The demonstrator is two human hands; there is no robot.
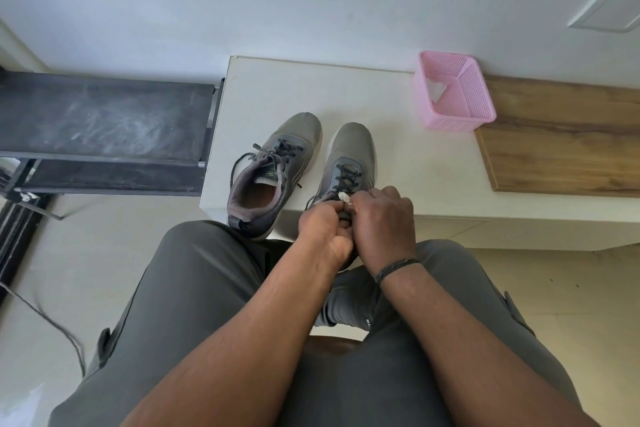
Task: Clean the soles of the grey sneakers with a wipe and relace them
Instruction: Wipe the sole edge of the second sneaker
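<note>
Two grey knit sneakers with dark laces and pale soles stand toes-away, side by side on a white bench top (398,135). The left sneaker (273,170), at about 11 o'clock from the hands, sits open-mouthed, its laces loose and trailing over the collar. The right sneaker (349,159) is laced across the vamp; its heel end is hidden under the hands. The left hand (322,225) and right hand (382,218) meet at the shoe's tongue, fingers curled, pinching the lace ends; a small white scrap (345,197) shows between the fingertips, what it is cannot be told. A pink mesh basket (479,104) holding something white sits well apart at 2 o'clock, against the wall.
</note>
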